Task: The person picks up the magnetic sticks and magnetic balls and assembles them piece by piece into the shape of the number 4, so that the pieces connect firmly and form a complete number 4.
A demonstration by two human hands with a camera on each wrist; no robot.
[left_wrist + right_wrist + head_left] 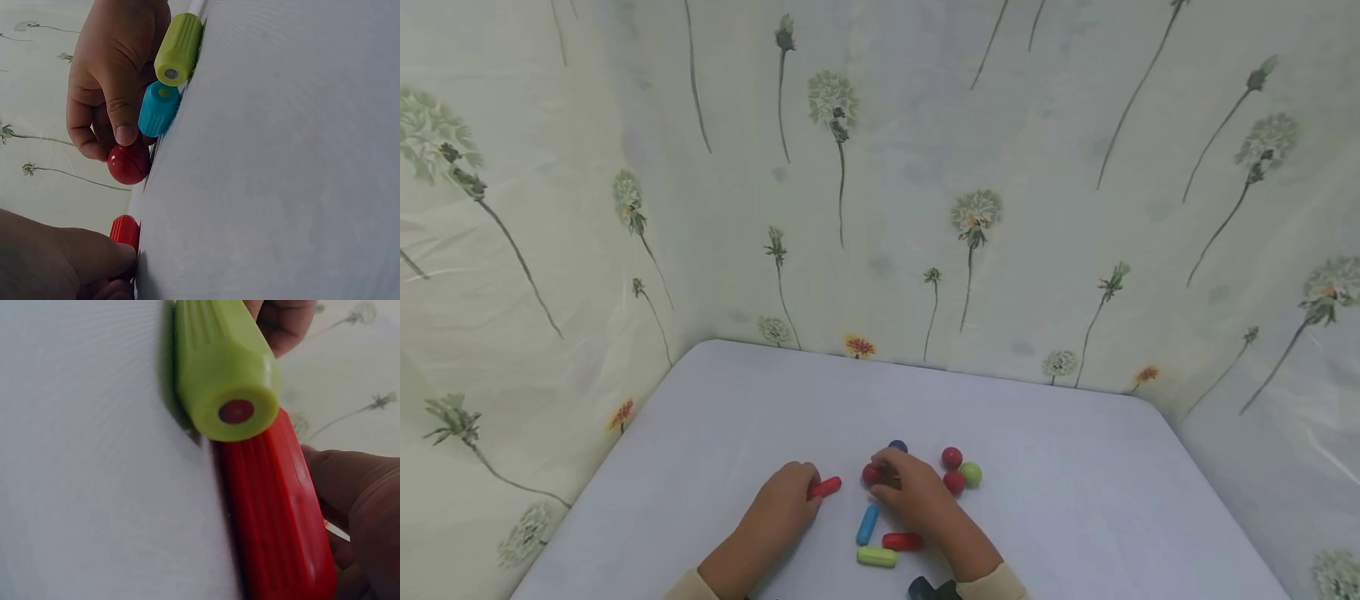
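Beyond the blue rod, right hand pinches red ball, likely slippery; left hand pinches red rod, best held mid-ribs.

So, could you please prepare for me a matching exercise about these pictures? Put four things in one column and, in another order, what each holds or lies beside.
Column one:
1. left hand
2. right hand
3. green ball
4. blue rod

Column two:
A. near the yellow-green rod
B. holds a red ball
C. beside two red balls
D. holds a red rod

Pairs: 1-D, 2-B, 3-C, 4-A
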